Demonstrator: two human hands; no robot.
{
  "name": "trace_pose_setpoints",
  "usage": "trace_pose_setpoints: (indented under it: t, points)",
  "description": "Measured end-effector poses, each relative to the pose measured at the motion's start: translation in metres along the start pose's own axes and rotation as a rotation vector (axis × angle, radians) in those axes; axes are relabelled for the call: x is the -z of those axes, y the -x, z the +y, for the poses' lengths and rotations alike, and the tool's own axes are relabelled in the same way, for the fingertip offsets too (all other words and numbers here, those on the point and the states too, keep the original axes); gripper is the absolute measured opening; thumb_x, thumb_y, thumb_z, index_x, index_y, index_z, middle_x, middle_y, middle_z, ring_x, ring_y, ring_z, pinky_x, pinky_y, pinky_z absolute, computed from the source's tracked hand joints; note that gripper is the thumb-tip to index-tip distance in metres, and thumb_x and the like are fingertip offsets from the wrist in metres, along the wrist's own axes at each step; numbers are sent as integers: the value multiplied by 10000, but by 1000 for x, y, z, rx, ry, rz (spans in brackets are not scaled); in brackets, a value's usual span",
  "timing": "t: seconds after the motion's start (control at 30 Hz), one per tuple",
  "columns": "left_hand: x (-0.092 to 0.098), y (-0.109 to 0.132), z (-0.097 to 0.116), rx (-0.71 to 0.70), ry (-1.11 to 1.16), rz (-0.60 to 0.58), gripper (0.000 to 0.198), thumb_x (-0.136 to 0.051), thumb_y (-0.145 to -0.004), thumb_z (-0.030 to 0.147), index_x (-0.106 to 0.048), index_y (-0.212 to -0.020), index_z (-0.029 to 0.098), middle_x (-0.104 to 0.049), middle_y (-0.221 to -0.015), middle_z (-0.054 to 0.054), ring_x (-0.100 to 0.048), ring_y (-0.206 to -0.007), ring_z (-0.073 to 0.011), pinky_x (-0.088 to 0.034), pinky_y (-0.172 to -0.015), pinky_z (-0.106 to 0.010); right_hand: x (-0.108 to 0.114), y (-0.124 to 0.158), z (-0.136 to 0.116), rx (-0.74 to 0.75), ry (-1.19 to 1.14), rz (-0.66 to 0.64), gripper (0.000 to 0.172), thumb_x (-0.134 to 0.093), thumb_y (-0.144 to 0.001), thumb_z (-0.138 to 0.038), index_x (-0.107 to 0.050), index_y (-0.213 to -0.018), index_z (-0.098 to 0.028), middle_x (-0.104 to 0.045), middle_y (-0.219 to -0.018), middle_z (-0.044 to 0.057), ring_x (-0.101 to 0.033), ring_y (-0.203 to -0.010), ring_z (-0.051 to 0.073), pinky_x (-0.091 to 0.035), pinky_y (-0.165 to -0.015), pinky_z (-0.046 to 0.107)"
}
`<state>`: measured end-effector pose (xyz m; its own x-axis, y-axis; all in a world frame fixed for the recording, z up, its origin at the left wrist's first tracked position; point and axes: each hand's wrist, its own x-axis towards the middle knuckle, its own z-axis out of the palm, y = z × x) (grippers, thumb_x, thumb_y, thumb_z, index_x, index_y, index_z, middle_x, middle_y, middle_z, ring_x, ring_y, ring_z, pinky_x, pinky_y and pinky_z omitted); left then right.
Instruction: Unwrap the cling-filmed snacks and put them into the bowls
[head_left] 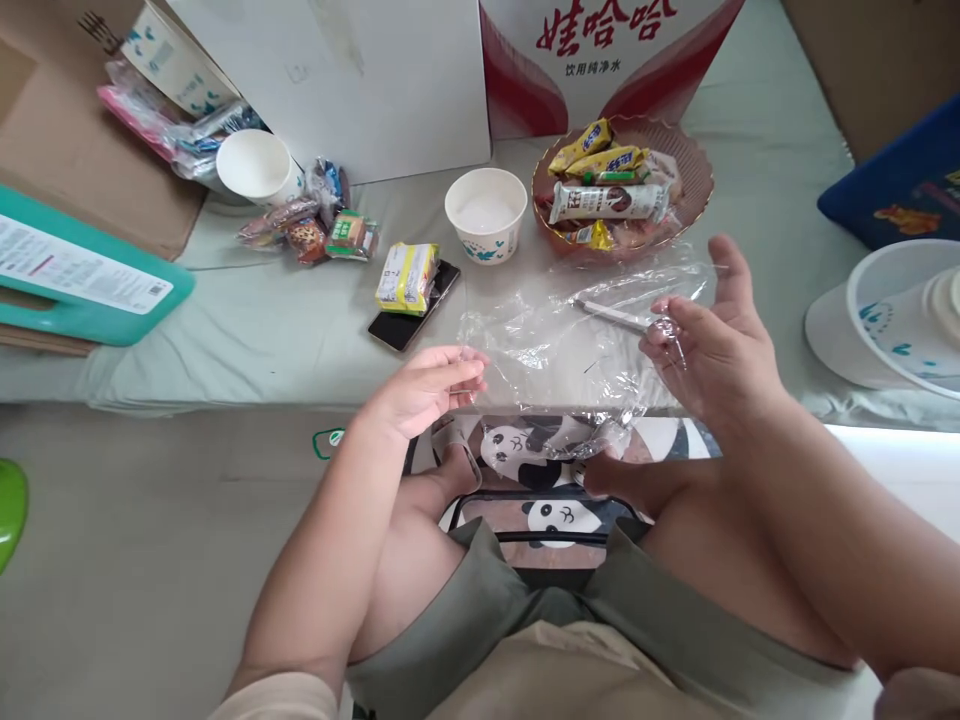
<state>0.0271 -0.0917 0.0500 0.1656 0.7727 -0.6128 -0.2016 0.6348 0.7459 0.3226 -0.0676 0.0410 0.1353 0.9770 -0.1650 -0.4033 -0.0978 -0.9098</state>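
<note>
The left hand [433, 388] pinches a crinkled transparent plastic bag [551, 345], lying over the near edge of the pale green cloth surface [277, 320]; the right hand [726, 345], apart, grips this bag and a slim grey-white stick [611, 315].

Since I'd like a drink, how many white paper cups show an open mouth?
2: one white paper cup left of the translucent pink, gold-rimmed bowl; another white paper cup farther left, beside small plastic-wrapped snacks. More may be hidden in the translucent plastic tub.

teal panel [165, 300], black phone [393, 329], red-and-white box [600, 75], bright green object [10, 510]
</note>
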Motion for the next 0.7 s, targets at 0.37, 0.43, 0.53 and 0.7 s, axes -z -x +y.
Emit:
trace_pose_setpoints:
  t: [0.37, 0.43, 0.53, 0.7]
  points:
    - [6, -3, -8, -533, -282, 179, 154, -846, -745, 372, -806, -762, 223, -668, -835, -37, -610, -837, -158, -546, -796, -315, 3, -4, 1, 171, 83, -18, 380, -844, -684, -301, -556, -931, -289, -701, -798, -55, -589, -580, 87, -473, -537, 242]
    - [11, -9, -11, -738, -378, 362, 205, -801, -809, 426, -790, -711, 247, -681, -1017, -66, -620, -1123, -236, -544, -1014, -401, 0, -2, -2, 192, 49, -86, 406, -874, -633, -272, -595, -928, -280, -681, -785, -55, -597, -629, 87, -473, -561, 233]
    - [18, -15, -11, -992, -466, 465, 370, -702, -887, 591, -804, -725, 275, -624, -1379, -57, -455, -1460, -317, -404, -1250, -509, -3, 0, 0, 251, 74, -152, 425, -899, -584, -207, -649, -923, -264, -628, -711, -57, -551, -623, 83, -454, -568, 224]
    - [18, -9, -8, -1142, -661, 102, 403, -667, -889, 665, -836, -1010, 319, -677, -1447, -32, -506, -1488, -330, -349, -1294, -578, -2, -2, 6, 321, 179, -162, 312, -873, -677, -280, -681, -920, -239, -607, -793, -16, -556, -704, 107, -479, -673, 273]
